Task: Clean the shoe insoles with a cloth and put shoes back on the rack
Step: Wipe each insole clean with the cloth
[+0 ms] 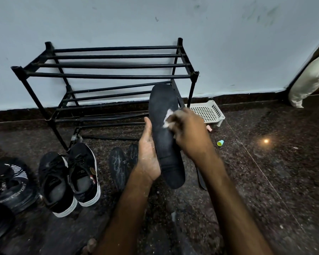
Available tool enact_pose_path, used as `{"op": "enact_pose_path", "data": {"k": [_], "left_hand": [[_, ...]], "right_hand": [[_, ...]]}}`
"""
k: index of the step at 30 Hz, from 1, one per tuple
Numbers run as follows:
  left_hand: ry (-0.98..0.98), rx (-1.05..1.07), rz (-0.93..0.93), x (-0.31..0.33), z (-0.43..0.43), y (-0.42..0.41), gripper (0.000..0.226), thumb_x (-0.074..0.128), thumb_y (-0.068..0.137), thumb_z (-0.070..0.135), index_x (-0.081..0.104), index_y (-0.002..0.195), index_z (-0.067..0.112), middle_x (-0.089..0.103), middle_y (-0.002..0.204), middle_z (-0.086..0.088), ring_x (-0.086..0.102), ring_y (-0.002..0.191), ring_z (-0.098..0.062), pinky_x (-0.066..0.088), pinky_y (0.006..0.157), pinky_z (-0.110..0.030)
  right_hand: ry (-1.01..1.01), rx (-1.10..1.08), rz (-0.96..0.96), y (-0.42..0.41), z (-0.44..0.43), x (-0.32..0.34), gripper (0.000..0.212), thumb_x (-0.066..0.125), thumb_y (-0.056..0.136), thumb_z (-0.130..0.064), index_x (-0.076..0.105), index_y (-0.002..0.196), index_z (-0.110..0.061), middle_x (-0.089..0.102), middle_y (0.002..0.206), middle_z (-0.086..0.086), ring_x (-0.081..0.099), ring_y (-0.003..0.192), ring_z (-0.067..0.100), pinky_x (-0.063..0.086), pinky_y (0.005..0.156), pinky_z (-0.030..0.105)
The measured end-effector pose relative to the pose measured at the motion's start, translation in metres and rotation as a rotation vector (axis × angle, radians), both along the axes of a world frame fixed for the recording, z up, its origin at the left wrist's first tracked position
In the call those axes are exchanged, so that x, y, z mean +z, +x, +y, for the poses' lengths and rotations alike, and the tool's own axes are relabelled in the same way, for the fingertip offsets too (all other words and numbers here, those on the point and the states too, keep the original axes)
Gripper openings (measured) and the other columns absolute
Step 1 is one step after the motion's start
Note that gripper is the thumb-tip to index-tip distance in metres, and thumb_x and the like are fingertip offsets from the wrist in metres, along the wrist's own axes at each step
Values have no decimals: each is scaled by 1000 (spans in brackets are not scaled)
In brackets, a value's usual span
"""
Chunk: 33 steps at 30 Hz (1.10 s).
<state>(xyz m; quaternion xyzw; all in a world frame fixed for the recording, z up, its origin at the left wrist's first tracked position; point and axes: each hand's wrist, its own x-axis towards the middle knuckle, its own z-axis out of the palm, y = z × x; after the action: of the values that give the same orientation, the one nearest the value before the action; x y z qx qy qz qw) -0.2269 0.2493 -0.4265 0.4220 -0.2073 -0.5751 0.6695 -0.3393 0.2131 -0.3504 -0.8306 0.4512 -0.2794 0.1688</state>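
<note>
The floor [265, 172] was recorded as dark, speckled, polished stone, dusted with pale grit and carrying one small bright reflection of a lamp [266, 141]. A pale blue-grey painted wall [155, 19], scuffed in places, was met at its foot by a dark stone skirting band [238, 100].

A black metal tube shoe rack [107, 76] was found standing against that wall, its bars bare. A long black foam insole [166, 144] was held up in front of the rack's right end, toe uppermost. It was gripped along its left edge by the left hand [147, 153], palm turned inward. A small white cloth [168, 116] was pressed to the insole's upper half by the right hand [188, 133]; that hand was blurred, but its fingers appeared bunched round the cloth.

On the floor, a pair of black lace-up sneakers with white soles [68, 177] was noted left of the arms, with black sport shoes [9, 183] at the frame's left edge. Two dark worn insoles [118, 166] lay just beside the left wrist. A white perforated plastic tray [206, 112] sat by the skirting right of the rack, a small green-and-blue cap [220, 143] lay near it, and a cream fabric bundle [307, 78] was seen at the far right.
</note>
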Motion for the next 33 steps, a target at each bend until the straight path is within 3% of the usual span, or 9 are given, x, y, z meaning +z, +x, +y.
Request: {"op": "enact_pose_path", "data": {"k": [5, 8, 12, 16, 19, 22, 24, 28, 33], "left_hand": [[63, -71, 62, -14, -1, 10, 63, 49, 78, 82, 56, 97, 22, 71, 70, 8, 69, 66, -10, 58, 62, -28], [27, -96, 101, -5, 4, -5, 61, 42, 93, 67, 59, 122, 16, 74, 82, 9, 71, 77, -10, 58, 66, -29], [-21, -321, 407, 10, 15, -19, 72, 35, 95, 65, 59, 131, 8, 62, 130, -13, 62, 110, -38, 61, 60, -45], [-115, -393, 492, -4, 10, -14, 81, 24, 95, 70, 34, 152, 13, 34, 157, -10, 46, 132, -43, 57, 78, -52], [-70, -374, 533, 1, 10, -13, 76, 32, 94, 68, 51, 140, 10, 56, 139, -16, 59, 118, -40, 53, 86, -61], [-57, -350, 514, 4, 12, -16, 65, 42, 91, 63, 66, 114, 7, 71, 104, -17, 71, 84, -32, 59, 65, -47], [-36, -365, 452, -1, 11, -16, 67, 42, 92, 64, 68, 117, 7, 69, 113, -16, 70, 91, -31, 59, 62, -47], [-77, -427, 460, -21, 7, -7, 75, 29, 94, 67, 56, 137, 11, 51, 145, -12, 53, 124, -45, 58, 69, -52], [-17, -279, 540, -38, 2, 0, 76, 29, 96, 66, 47, 144, 10, 50, 145, -14, 52, 128, -42, 46, 97, -60]], "right_hand": [[140, 251, -4, -5, 29, -15, 11, 76, 82, -11, 73, 88, -19, 60, 89, -9, 53, 78, -1, 39, 74, 8], [-87, 117, -19, 11, -6, -9, 12, 67, 87, -5, 69, 95, -14, 54, 94, -4, 55, 85, 12, 41, 80, 18], [-140, -46, -56, 7, -62, 16, 15, 62, 90, -3, 68, 101, -12, 55, 101, 0, 58, 94, 16, 50, 93, 28], [-267, -198, -248, -20, -61, 29, 22, 63, 89, 1, 69, 108, -8, 60, 108, 6, 59, 93, 11, 42, 84, 0], [-273, -113, -283, -25, -22, 4, 24, 64, 90, -3, 69, 113, -10, 60, 110, 4, 56, 95, 10, 46, 86, 6], [-189, -7, -145, -16, -1, -37, 23, 63, 91, -8, 70, 113, -13, 60, 107, 6, 57, 95, 18, 51, 83, 24], [-144, -108, -134, -18, -10, -51, 26, 62, 90, -5, 70, 114, -13, 59, 109, 5, 57, 95, 17, 47, 82, 18], [3, -381, -177, -38, -37, -50, 25, 62, 91, -3, 68, 116, -7, 60, 118, 8, 58, 95, 12, 44, 90, 13], [-7, -331, -254, -49, -15, -58, 25, 68, 88, -6, 71, 113, -9, 62, 111, 5, 60, 92, 11, 45, 81, 1]]}}
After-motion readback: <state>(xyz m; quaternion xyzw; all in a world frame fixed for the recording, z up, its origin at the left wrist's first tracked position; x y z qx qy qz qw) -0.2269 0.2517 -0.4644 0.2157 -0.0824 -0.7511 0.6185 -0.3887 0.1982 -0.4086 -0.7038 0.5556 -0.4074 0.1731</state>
